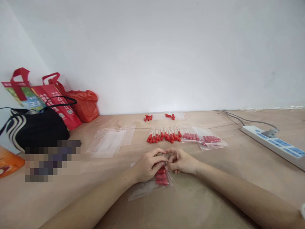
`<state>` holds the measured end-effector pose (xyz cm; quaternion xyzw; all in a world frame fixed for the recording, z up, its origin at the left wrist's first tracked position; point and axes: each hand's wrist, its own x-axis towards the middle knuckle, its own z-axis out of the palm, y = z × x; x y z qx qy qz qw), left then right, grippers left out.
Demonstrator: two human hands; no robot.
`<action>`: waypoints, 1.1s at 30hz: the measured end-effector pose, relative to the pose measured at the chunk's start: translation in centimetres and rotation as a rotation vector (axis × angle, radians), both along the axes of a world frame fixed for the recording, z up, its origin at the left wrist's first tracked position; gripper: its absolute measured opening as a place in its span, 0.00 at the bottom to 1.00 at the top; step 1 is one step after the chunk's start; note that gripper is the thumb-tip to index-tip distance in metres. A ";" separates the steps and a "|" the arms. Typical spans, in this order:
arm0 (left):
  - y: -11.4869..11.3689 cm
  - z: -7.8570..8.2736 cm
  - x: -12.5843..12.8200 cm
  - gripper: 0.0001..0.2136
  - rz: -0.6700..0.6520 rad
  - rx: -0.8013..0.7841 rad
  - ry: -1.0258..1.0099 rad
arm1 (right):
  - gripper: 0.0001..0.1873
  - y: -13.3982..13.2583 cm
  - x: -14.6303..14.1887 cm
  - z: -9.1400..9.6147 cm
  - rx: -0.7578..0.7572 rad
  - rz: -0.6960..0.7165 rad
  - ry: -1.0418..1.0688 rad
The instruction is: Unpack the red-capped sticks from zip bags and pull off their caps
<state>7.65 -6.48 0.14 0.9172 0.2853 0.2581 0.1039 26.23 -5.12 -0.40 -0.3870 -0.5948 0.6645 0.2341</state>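
Observation:
A clear plastic zip bag (143,191) with several red-tipped pieces (162,178) inside lies on the table in front of me. My left hand (149,165) rests over the bag, its thumb and fingers closed on the upper edge. From the other side my right hand (182,161) pinches the same edge, fingers curled, and the fingertips of both hands meet there. Just beyond my hands is a row of pale sticks with red bulb-like tips (164,136). Filled zip bags (212,141) of these red-tipped sticks lie to its right.
Flat clear bags (108,143) lie to the left. Loose red pieces (148,118) and another bag (158,116) are near the wall. A white power strip (274,143) with a grey cord sits at right; a black bag (43,128) and red shopping bags (82,106) stand left.

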 end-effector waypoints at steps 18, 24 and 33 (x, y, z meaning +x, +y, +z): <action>0.0 0.3 0.2 0.12 -0.037 0.226 0.103 | 0.07 -1.7 1.4 -1.4 0.935 0.032 -0.159; 0.1 0.5 0.1 0.13 -0.064 0.307 0.155 | 0.11 -1.0 1.6 -1.8 1.706 0.031 -0.404; 0.1 1.2 0.2 0.13 -0.180 0.569 0.382 | 0.14 -0.8 1.3 -1.2 1.946 0.134 -0.496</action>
